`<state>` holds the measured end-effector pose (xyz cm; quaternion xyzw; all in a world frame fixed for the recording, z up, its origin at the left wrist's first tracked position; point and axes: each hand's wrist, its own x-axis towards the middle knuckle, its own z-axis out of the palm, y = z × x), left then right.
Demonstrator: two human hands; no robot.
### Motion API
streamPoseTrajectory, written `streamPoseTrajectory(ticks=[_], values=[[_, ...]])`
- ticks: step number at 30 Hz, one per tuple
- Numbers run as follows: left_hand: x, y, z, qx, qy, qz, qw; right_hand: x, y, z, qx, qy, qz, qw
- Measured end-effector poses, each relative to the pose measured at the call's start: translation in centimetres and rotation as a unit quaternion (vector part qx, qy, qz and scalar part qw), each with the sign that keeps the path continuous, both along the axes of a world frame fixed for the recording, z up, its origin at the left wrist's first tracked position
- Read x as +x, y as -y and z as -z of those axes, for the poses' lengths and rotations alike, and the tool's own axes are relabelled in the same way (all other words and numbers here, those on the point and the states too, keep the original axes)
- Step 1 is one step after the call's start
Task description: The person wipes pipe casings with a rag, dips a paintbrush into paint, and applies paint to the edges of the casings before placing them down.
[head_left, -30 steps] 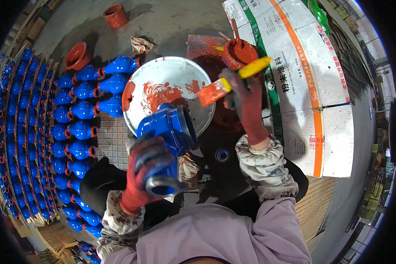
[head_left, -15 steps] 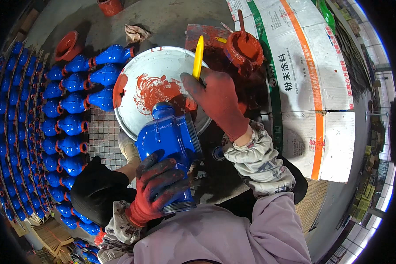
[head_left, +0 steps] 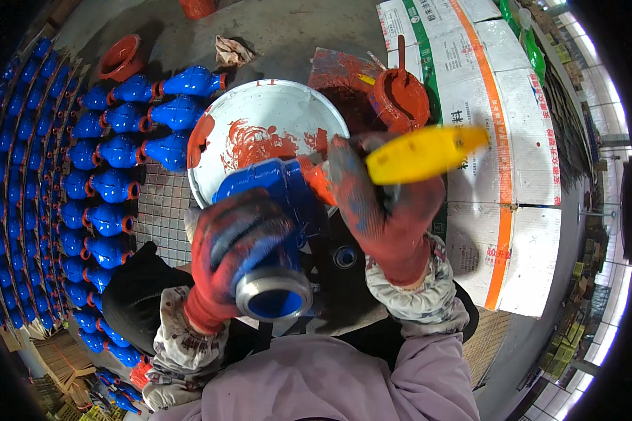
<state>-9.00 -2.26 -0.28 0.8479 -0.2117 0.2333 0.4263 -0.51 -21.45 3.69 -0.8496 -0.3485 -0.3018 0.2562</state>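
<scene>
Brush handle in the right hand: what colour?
The brush handle is plain yellow, slightly motion-blurred; shows best in the head view.

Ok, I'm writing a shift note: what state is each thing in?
Blue fitting: gripped in left hand, near end open
Brush: gripped in right hand, bristles red
Round white surface: smeared with red
Red pot: open, stick standing in it
Cloth: crumpled on floor
Other blue fittings: in rows, ends red

Tub [head_left: 277, 105] beyond fitting [head_left: 298, 200]; cartons [head_left: 527, 105] right
</scene>
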Motion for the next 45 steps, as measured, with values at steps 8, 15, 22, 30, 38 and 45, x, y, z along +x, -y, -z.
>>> streamPoseTrajectory(ticks=[8, 15, 22, 30, 38, 45], values=[[3.6, -1.5, 2.5, -0.248, -0.038, -0.086, 0.964, -2.4, 1.3, 3.2, 0.099, -0.008, -0.043, 0.994], [4.8, -4.3, 3.6, -0.225, -0.014, -0.214, 0.950, -2.7, 1.7, 4.9, 0.002, -0.035, -0.088, 0.996], [5.3, -4.7, 5.0, -0.472, -0.020, -0.155, 0.868, -1.3, 0.5, 3.8, 0.042, -0.082, -0.168, 0.981], [4.6, -4.5, 5.5, -0.634, -0.053, -0.143, 0.758, 0.4, -1.3, 0.3, 0.123, -0.118, -0.229, 0.958], [5.0, -3.5, 6.6, -0.796, -0.088, 0.019, 0.599, 2.0, -1.2, -1.6, 0.197, -0.134, -0.242, 0.941], [4.6, -2.9, 9.0, -0.787, -0.124, -0.017, 0.604, 3.4, 0.7, -0.5, 0.254, -0.282, -0.198, 0.904]])
